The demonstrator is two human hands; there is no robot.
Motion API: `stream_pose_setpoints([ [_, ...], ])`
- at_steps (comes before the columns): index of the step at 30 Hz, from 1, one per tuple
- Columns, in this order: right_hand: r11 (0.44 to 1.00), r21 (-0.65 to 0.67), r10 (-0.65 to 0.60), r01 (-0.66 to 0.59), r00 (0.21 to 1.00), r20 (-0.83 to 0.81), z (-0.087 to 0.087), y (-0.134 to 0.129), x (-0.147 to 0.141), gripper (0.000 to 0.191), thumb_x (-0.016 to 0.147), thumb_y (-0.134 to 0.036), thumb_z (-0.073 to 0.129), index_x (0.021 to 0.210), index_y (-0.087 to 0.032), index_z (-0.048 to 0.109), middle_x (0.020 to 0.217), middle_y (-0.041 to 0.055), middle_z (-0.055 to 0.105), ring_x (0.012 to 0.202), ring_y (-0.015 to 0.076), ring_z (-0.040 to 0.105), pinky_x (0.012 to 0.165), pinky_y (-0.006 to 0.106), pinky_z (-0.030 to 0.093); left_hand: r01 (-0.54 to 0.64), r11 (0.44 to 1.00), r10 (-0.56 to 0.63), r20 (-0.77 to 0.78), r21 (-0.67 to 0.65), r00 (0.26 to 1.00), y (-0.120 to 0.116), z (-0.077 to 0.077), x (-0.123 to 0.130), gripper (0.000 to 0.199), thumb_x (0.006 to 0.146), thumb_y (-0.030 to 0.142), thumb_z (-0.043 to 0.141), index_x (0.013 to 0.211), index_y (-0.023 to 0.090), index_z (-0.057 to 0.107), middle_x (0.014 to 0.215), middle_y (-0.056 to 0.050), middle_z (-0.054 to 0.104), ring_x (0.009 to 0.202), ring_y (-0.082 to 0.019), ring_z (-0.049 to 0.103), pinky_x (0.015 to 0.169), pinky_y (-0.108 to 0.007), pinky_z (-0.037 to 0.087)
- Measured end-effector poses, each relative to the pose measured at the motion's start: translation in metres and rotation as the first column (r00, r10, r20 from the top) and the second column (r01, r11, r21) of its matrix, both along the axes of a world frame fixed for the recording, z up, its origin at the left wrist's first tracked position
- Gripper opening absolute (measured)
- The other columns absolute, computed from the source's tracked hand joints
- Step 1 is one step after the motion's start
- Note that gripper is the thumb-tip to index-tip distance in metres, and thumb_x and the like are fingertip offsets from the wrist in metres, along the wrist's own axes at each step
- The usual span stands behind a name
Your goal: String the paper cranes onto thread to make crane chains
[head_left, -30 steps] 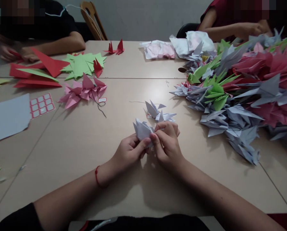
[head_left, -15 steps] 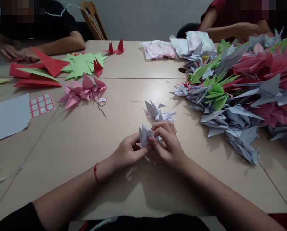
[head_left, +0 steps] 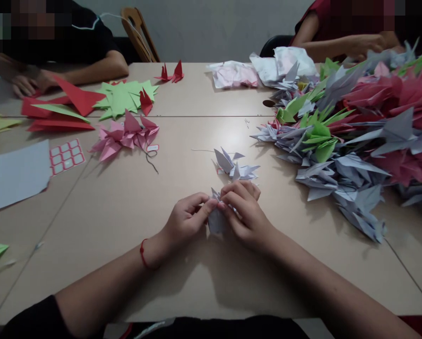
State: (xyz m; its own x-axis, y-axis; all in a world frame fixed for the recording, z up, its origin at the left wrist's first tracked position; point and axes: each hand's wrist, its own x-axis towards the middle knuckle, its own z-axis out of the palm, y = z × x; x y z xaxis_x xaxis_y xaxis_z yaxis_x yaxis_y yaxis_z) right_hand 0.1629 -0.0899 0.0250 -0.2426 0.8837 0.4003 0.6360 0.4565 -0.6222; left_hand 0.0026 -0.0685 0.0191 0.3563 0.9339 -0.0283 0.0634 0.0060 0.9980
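Observation:
A pale grey folded paper piece (head_left: pixel 216 222) is pinched between both hands above the table's middle. My left hand (head_left: pixel 190 214), with a red cord at the wrist, grips it from the left with thumb and fingers. From the right, my right hand (head_left: pixel 244 212) pinches its upper part, the fingers curled and partly hiding it. Just beyond my fingers lie grey paper cranes (head_left: pixel 228 162) with a thin string. Farther left rests a bunch of pink cranes (head_left: pixel 126 134) with a dark cord and a small tag.
A large heap of folded cranes (head_left: pixel 355 117) covers the right side. Plastic packets (head_left: pixel 234 74) lie behind. At left are white paper (head_left: pixel 18 174), a red-framed label sheet (head_left: pixel 67 156) and green pieces (head_left: pixel 121 99). Two people sit across the table (head_left: pixel 126 212).
The grey piece has turned in my hands, and a flat part of it now hangs below my fingertips. My left thumb has moved up to its top edge. The view has shifted slightly.

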Motion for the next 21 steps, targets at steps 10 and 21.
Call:
stream_pose_setpoints([
  [10,1.000,0.013,0.027,-0.027,1.000,-0.008,0.003,-0.001,0.003,0.015,0.086,-0.017,0.049,0.072,-0.020,0.052,0.089,0.0033,0.059,0.096,0.0213,0.047,0.088,0.042,0.027,-0.066,0.997,0.070,0.110,-0.037,0.991,0.000,0.001,0.000,0.023,0.078,0.039,0.065,0.079,0.016,0.062,0.076,-0.001,0.060,0.059,-0.008,0.055,0.050,-0.017,0.047],
  [21,0.998,-0.066,-0.025,0.021,0.998,-0.057,0.003,0.001,0.012,0.016,0.087,-0.028,0.054,0.073,-0.020,0.057,0.098,0.0062,0.057,0.101,0.0242,0.044,0.090,0.045,0.029,0.088,0.996,-0.087,-0.078,0.013,0.993,0.000,0.000,-0.001,0.031,0.084,0.039,0.056,0.064,0.015,0.059,0.054,0.002,0.048,0.051,-0.008,0.043,0.048,-0.020,0.034],
])
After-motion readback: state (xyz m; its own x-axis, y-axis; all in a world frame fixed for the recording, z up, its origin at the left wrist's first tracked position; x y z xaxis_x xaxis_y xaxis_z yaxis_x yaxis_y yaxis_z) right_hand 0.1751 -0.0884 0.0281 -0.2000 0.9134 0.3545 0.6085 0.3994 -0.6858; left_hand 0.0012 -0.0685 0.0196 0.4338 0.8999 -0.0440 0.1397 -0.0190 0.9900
